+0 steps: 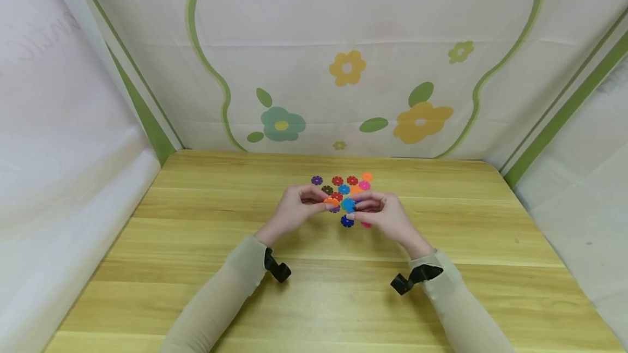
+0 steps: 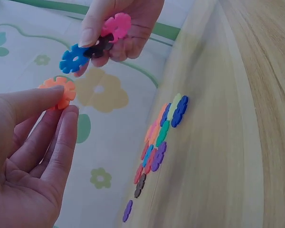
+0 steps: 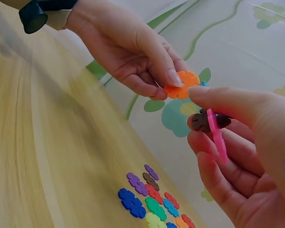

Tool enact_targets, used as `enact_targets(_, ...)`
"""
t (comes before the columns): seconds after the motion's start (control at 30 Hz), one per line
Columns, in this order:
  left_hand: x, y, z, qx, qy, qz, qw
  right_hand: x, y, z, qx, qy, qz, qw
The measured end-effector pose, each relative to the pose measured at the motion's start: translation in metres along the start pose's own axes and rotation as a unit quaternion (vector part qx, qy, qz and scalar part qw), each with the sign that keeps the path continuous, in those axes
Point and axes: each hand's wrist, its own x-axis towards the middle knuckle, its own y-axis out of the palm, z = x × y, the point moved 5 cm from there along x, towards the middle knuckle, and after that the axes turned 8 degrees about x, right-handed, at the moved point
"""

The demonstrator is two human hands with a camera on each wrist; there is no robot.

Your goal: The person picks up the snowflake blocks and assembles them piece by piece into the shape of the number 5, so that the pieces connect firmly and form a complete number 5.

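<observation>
My left hand (image 1: 296, 208) pinches an orange notched flower disc (image 2: 65, 92) between thumb and fingertips. In my right hand (image 1: 387, 214) is a joined chain of discs: a blue one (image 2: 74, 59) at the end, a dark brown one (image 2: 100, 46) in the middle and a pink one (image 2: 118, 26) set crosswise. The right thumb and fingers pinch this chain near the brown disc. Both hands are raised above the table, the orange disc close to the blue one. In the right wrist view the blue disc is mostly hidden behind the right thumb.
Loose flower discs in several colours lie on the wooden table (image 1: 314, 309) beneath and beyond the hands, among them a purple disc (image 1: 316, 180), a red disc (image 1: 352, 180) and a dark blue disc (image 1: 347, 221). A floral-print cloth (image 1: 304, 80) rises behind the table.
</observation>
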Motion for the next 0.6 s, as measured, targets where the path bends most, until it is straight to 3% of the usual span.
enact_targets(0.23,-0.0004,0.0001,-0.0033,0.01,0.0,0.016,0.9998,0.002,0.0015,0.002,-0.05,0.004,0.028,0.998)
enact_targets(0.6,-0.0024,0.0007,-0.0027,0.014,0.01,0.052,0.9985,0.0033,0.0031,0.0027,-0.055,-0.012,0.052,0.997)
